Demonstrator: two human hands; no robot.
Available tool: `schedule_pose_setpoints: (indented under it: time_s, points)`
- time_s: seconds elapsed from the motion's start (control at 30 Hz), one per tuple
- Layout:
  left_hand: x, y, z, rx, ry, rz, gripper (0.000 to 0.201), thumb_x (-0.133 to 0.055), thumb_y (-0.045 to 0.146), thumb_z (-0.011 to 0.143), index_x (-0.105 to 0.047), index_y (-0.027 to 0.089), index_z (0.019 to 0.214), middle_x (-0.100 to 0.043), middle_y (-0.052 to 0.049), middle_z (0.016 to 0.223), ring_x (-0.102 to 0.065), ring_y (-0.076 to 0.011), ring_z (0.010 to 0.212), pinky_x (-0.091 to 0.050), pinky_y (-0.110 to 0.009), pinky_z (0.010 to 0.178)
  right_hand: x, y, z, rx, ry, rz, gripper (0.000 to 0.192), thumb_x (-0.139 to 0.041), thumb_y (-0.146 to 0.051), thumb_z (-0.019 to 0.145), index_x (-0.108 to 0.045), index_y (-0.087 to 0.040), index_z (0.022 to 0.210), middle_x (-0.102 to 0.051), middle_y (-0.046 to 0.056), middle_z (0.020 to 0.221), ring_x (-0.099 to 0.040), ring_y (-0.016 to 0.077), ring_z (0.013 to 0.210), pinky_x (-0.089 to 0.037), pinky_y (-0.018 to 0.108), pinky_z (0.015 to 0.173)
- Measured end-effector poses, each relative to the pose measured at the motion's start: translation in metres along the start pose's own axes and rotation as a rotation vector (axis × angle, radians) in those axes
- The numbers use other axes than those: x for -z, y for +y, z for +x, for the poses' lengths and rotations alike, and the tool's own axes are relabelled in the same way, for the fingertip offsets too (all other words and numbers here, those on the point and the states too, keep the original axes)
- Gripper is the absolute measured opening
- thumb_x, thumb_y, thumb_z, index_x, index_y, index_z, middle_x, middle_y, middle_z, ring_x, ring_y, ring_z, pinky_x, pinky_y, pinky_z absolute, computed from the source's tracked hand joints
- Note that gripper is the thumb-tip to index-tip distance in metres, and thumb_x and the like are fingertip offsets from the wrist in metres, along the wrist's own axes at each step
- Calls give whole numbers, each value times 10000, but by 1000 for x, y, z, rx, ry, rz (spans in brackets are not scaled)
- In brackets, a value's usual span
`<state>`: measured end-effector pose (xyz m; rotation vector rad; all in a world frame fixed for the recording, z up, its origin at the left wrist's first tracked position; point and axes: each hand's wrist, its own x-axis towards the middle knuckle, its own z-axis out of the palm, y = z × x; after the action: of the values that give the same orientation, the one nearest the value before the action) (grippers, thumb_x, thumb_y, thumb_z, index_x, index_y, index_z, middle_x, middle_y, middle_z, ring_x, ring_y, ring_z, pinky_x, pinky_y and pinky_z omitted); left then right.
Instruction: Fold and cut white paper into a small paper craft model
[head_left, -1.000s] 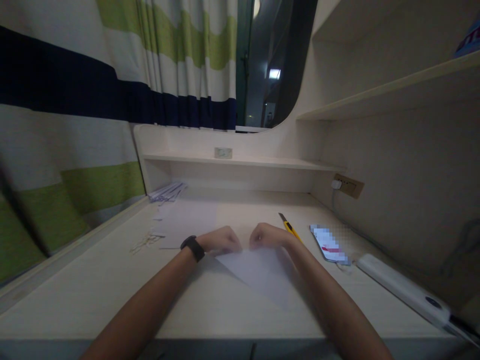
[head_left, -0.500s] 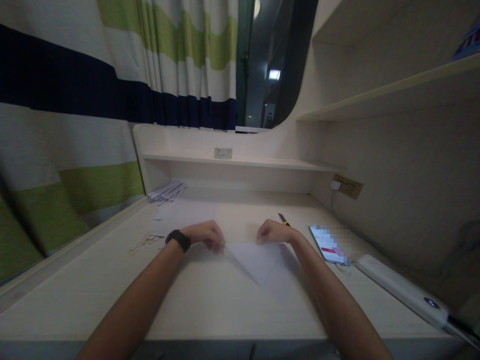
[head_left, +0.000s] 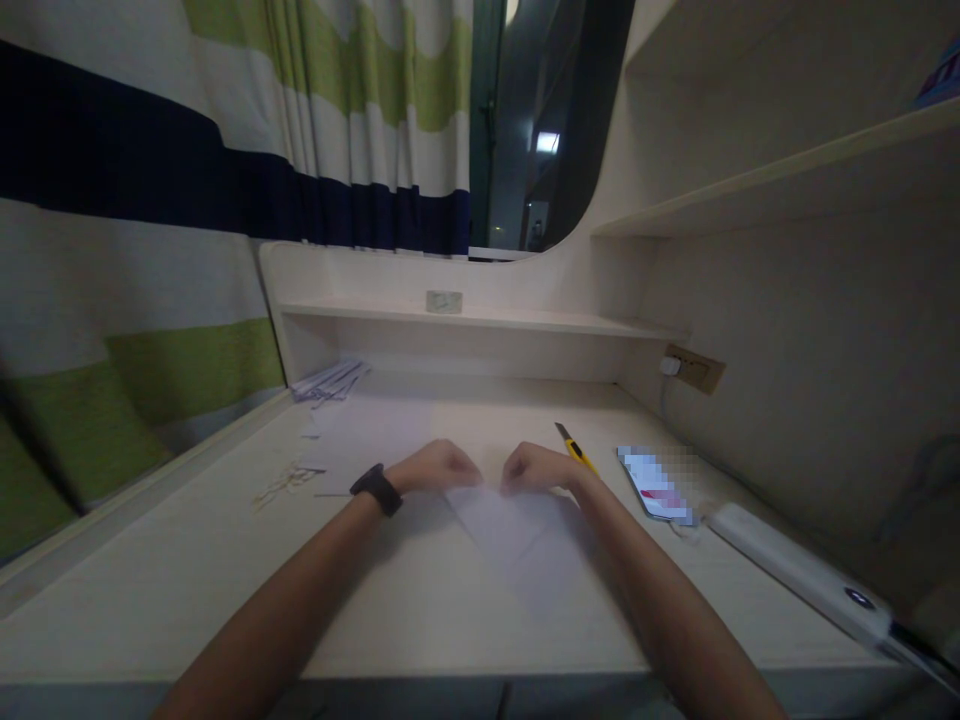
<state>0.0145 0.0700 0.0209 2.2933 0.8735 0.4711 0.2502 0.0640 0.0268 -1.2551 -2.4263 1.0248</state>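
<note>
White paper (head_left: 517, 545): folded, on the middle of the table (head_left: 405, 620), between the forearms, a corner toward the near side.
Left hand (head_left: 442, 466): fingers bent down to the paper's far edge, on the left; blur hides whether the grip is clamped there or only pressing.
Right hand (head_left: 536, 467): curled, fingertips at the same edge, a small gap from the left hand; cannot tell whether this grip is clamped.
Watch (head_left: 377, 490): black, on the left wrist.
Cutter (head_left: 576, 447): yellow, blade out, just beyond the right forearm.
Phone (head_left: 652, 483): lit, right of the cutter.
White bar (head_left: 795, 570): near right.
Sheets (head_left: 375, 425): flat, beyond the watch.
Slips (head_left: 330, 380): piled far left.
</note>
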Motion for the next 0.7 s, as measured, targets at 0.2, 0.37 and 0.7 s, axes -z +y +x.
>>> schedule_pose_setpoints:
  time_s: [0.2,0.37,0.7]
  points:
    - [-24,10,5,-94,-38,157,235,-566,299,747,-699,112,697,-615,-14,574,-478,-109,523,-284,-213,503,-6,-10,-3,15,-31,29,156,-626,-188,606,-726,-130,712,-662,10,629,-550,119,580,-393,198,546]
    - [-25,5,6,-131,-53,148,237,-524,267,773,-681,107,698,-588,-7,586,-483,-113,554,-296,-204,517,-10,-22,-5,13,-35,62,142,-588,-141,595,-718,-129,653,-615,-15,564,-500,102,542,-371,194,529]
    - [-7,-10,6,-91,-17,30,228,-545,305,774,-664,113,742,-620,-27,665,-515,-124,623,-364,-208,591,1,1,1,31,-32,176,182,-646,-233,591,-734,-122,705,-629,7,568,-495,100,520,-359,203,507]
